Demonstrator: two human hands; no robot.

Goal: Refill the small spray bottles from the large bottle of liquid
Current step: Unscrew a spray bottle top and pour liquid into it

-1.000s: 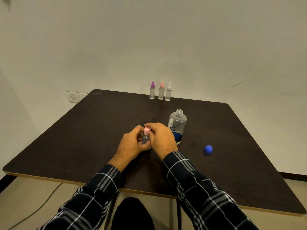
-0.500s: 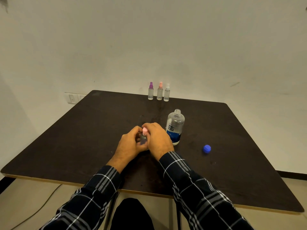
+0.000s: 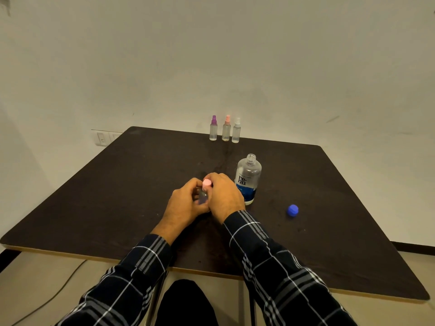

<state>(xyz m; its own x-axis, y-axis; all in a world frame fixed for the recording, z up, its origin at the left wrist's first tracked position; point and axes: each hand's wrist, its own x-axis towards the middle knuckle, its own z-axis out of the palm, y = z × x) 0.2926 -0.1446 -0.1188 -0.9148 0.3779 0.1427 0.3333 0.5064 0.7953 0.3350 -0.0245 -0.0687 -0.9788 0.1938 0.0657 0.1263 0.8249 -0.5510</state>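
Note:
A small clear spray bottle (image 3: 203, 196) with a pink cap (image 3: 207, 183) stands near the middle of the dark table (image 3: 117, 189). My left hand (image 3: 184, 204) grips its body. My right hand (image 3: 224, 197) is closed on the pink cap from the right. Just right of my hands stands the large clear bottle (image 3: 248, 177) with a blue label, its neck uncapped. Its blue cap (image 3: 292, 210) lies on the table further right. At the far edge stand three small spray bottles in a row: purple-topped (image 3: 213, 128), pink-topped (image 3: 226, 128) and white-topped (image 3: 236, 131).
A white wall rises behind the table, with a switch plate (image 3: 102, 138) at the left. A cable (image 3: 47, 302) runs over the floor at lower left. My dark trouser knee (image 3: 186, 304) shows below the table's front edge.
Both hands stay on the pink-capped bottle in the same place; the right hand's fingers have shifted slightly around the cap. The view has drifted a little.

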